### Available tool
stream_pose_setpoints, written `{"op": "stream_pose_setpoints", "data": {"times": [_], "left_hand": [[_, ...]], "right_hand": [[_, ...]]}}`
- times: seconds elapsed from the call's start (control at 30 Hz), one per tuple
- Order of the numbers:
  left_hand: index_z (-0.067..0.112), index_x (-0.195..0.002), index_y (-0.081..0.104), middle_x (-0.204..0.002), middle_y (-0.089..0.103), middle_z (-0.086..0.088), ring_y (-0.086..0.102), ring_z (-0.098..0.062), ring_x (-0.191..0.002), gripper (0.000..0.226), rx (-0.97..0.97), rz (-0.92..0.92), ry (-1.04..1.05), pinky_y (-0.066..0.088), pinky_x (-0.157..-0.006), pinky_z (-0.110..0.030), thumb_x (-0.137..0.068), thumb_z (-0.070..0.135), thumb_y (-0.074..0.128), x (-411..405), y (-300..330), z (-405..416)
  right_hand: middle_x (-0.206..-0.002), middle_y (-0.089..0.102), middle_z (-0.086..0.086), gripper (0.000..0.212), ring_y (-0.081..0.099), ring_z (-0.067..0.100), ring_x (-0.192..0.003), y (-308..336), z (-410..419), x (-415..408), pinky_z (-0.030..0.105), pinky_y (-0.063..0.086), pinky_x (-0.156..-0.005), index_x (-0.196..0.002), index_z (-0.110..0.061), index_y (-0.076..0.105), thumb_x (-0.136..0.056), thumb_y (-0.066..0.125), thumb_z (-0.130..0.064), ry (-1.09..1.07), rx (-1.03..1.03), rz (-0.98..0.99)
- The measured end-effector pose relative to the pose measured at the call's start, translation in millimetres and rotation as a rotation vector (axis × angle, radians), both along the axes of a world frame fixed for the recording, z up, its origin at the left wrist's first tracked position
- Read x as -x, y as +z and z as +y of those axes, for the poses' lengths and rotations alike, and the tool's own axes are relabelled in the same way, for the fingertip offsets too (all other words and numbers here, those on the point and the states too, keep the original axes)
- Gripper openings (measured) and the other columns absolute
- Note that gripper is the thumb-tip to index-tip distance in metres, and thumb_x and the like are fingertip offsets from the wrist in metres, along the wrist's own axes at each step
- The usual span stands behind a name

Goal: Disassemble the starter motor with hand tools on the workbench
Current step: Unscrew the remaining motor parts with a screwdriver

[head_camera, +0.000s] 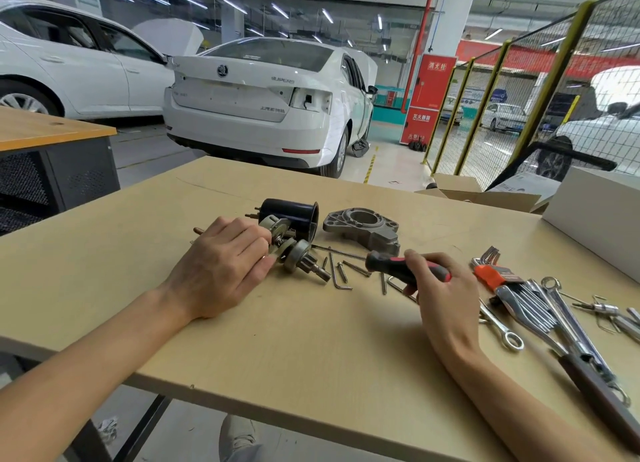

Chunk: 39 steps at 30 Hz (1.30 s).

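My left hand [221, 265] pinches the starter's armature assembly [294, 250] at its fingertips, steadying it on the workbench [311, 340]. My right hand [440, 288] grips a screwdriver [398, 265] whose shaft points left toward that assembly, nearly in line with its long axis. Beyond the left fingertips lie the black motor housing [291, 215] and the grey end bracket [363, 227].

Housing [363, 227] right of motor can [294, 217].

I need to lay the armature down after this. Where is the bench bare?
Bare: the near workbench between both forearms, and the far left behind the left hand. Crowded: the loose bolts beside the screwdriver, and the wrenches at right.
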State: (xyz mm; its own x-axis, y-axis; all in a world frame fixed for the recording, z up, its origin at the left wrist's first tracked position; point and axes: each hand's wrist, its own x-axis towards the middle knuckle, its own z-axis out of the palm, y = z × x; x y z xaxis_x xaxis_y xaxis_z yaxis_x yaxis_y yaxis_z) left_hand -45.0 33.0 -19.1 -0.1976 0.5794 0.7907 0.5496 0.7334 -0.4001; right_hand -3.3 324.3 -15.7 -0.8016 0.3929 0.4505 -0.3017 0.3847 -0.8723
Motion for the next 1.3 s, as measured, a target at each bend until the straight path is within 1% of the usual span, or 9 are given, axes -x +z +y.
{"op": "stream_pose_setpoints", "data": {"times": [0.17,0.3,0.53,0.67,0.8,1.0,1.1,1.2,1.3], "left_hand": [[0.004,-0.082,0.066,-0.092,0.070,-0.010,0.062,-0.028,-0.089,0.035,-0.054,-0.004,0.014,0.040,-0.079,-0.037,-0.100,0.024,0.045,2,-2,1],[0.006,-0.081,0.069,-0.087,0.070,-0.007,0.061,-0.026,-0.087,0.032,-0.062,0.033,0.020,0.040,-0.075,-0.036,-0.100,0.025,0.051,1,-4,5],[0.007,-0.074,0.065,-0.078,0.066,-0.004,0.063,-0.030,-0.073,0.048,-0.158,-0.096,-0.020,0.042,-0.068,-0.039,-0.105,0.033,0.040,-12,-6,20],[0.008,-0.083,0.069,-0.084,0.068,-0.004,0.066,-0.027,-0.078,0.039,-0.115,-0.048,-0.024,0.042,-0.074,-0.035,-0.103,0.032,0.047,-15,-8,31],[0.008,-0.086,0.069,-0.085,0.069,-0.004,0.066,-0.024,-0.080,0.030,0.026,0.025,-0.104,0.044,-0.074,-0.033,-0.101,0.028,0.053,-15,-8,40],[0.006,-0.079,0.069,-0.080,0.067,-0.004,0.064,-0.025,-0.073,0.034,-0.047,-0.067,-0.100,0.046,-0.069,-0.033,-0.098,0.029,0.051,-15,-7,34],[0.008,-0.079,0.071,-0.077,0.067,-0.001,0.065,-0.023,-0.073,0.032,-0.037,-0.100,-0.143,0.050,-0.065,-0.034,-0.095,0.031,0.056,-16,-5,32],[0.012,-0.075,0.071,-0.076,0.067,0.002,0.064,-0.020,-0.072,0.031,-0.008,-0.089,-0.177,0.050,-0.063,-0.033,-0.092,0.035,0.060,-16,-5,32],[0.015,-0.069,0.067,-0.074,0.065,0.003,0.063,-0.019,-0.071,0.035,-0.014,-0.098,-0.164,0.045,-0.067,-0.029,-0.091,0.042,0.062,-14,-6,30]], "right_hand": [[-0.066,0.070,-0.006,0.024,0.068,0.019,-0.070,1,-2,-4,0.041,0.055,-0.069,-0.077,-0.020,0.064,-0.082,0.077,-0.039,-0.035,-0.031,-0.015],[-0.068,0.067,-0.013,0.029,0.064,0.006,-0.068,2,0,-6,0.031,0.051,-0.065,-0.080,-0.024,0.061,-0.072,0.084,-0.038,-0.077,-0.158,-0.040],[-0.103,0.059,-0.001,0.029,0.049,0.024,-0.104,0,-1,-8,0.036,0.036,-0.087,-0.102,-0.024,0.063,-0.078,0.072,-0.038,-0.156,-0.748,-0.278],[-0.109,0.062,0.007,0.031,0.051,0.025,-0.103,4,-22,-22,0.038,0.039,-0.086,-0.111,-0.013,0.069,-0.088,0.069,-0.035,-0.095,-0.895,0.136],[-0.103,0.063,0.003,0.038,0.054,0.019,-0.100,4,-62,-32,0.029,0.043,-0.088,-0.115,-0.012,0.069,-0.101,0.047,-0.040,0.285,-0.803,0.121],[-0.085,0.065,0.001,0.021,0.058,0.015,-0.078,7,-87,-18,0.032,0.047,-0.074,-0.098,-0.014,0.074,-0.098,0.060,-0.029,0.350,-0.574,0.030],[-0.078,0.070,-0.003,0.013,0.058,0.002,-0.066,15,-80,-11,0.022,0.048,-0.064,-0.093,-0.014,0.077,-0.092,0.069,-0.024,0.477,-0.465,-0.133],[-0.074,0.068,-0.007,0.012,0.056,-0.004,-0.063,20,-69,-9,0.013,0.044,-0.061,-0.092,-0.013,0.077,-0.091,0.071,-0.023,0.597,-0.465,-0.231],[-0.073,0.068,-0.004,0.015,0.056,-0.001,-0.064,20,-66,-9,0.019,0.046,-0.064,-0.090,-0.009,0.076,-0.092,0.069,-0.022,0.635,-0.477,-0.281]]}}
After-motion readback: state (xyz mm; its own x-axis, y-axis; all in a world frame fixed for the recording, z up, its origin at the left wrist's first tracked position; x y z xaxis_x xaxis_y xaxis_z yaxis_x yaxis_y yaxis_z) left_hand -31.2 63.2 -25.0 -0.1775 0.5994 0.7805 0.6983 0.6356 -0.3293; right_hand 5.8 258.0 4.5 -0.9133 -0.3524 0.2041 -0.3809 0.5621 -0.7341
